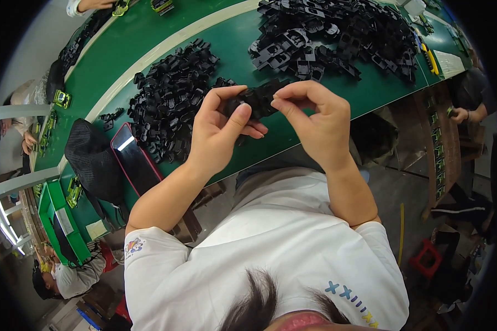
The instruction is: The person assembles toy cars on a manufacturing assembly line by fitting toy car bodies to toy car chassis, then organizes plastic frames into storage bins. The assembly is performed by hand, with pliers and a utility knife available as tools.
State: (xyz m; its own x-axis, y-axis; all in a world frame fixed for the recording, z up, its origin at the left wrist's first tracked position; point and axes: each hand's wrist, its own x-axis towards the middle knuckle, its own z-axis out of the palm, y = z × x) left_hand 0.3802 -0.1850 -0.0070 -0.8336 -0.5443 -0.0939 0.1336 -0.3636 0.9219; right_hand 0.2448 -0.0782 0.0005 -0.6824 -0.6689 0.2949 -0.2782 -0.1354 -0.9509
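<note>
Between my two hands, above the near edge of the green table (292,124), is a black plastic part (261,98). My left hand (222,124) is closed around its left end, with the thumb on top and fingers beneath. The thumb and forefinger of my right hand (317,113) pinch together at the part's right end; whether they grip the part itself or a small piece against it is hidden. A heap of small black plastic pieces (171,99) lies left of my hands. Beyond them spreads a larger heap of black plastic housings (337,38).
A phone with a red edge (135,157) and a black mesh bag (91,160) lie at the left. A green bin (55,215) stands farther left. Yellow-handled tools (429,59) are at the right. Co-workers' hands (459,115) show at the right and left edges.
</note>
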